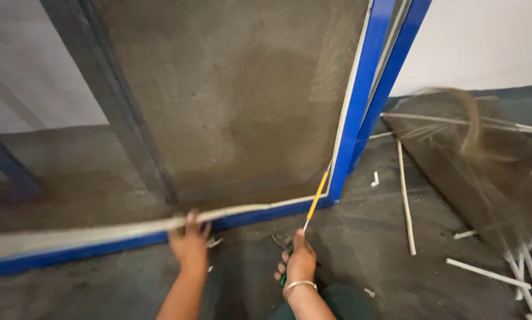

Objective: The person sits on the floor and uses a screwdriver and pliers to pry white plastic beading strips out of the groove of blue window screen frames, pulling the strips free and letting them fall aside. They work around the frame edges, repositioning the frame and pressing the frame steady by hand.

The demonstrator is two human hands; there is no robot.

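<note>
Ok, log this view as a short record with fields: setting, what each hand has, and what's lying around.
setting: blue screen frame standing on a dark floor, grey mesh in it
left hand: grips the pale spline strip along the frame's bottom rail
right hand: holds a yellow-shafted screwdriver, tip at the frame's lower corner
nearby: loose mesh sheet, white strips on the floor

Blue-framed mesh screen (230, 106), grey spline (100, 228) half-loose.

Window-screen workshop: blue frame (360, 106) w/ mesh (236, 89), offcut strips (406, 195) on floor (366, 261).
</note>
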